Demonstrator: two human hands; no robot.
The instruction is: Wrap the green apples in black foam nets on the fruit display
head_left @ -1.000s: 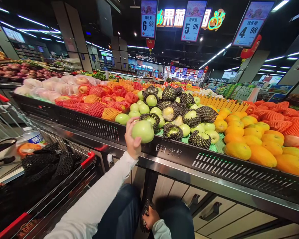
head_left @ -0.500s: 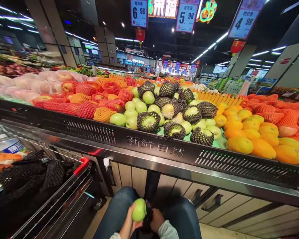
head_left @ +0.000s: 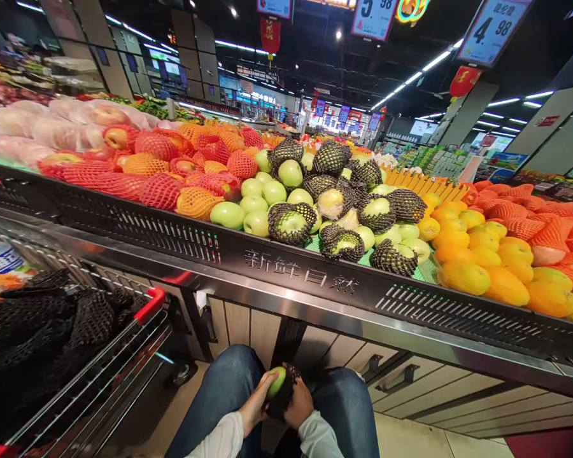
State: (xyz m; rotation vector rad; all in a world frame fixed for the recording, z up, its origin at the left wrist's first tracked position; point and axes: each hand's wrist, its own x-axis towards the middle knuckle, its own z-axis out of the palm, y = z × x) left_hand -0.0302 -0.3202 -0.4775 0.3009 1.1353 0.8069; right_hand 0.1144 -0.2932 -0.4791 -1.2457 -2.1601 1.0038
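Between my knees, low in the head view, my left hand (head_left: 256,398) is closed around a green apple (head_left: 277,381). My right hand (head_left: 300,402) grips a black foam net sleeve (head_left: 291,376) right against the apple's right side. The net seems to cover part of the apple; how far around it reaches is hidden by my fingers. In front of me, bare green apples (head_left: 254,222) and apples in black nets (head_left: 292,224) lie piled together on the display shelf.
Oranges (head_left: 464,278) lie right of the apples, and fruit in red and orange nets (head_left: 159,191) lies left. The shelf's black front rail (head_left: 315,267) runs across above my knees. A shopping cart (head_left: 109,375) holding a heap of black nets (head_left: 33,331) stands at my left.
The net in my right hand has come up against the apple, which now shows less of its surface. My hands have drawn closer together. The view has tilted slightly downward.
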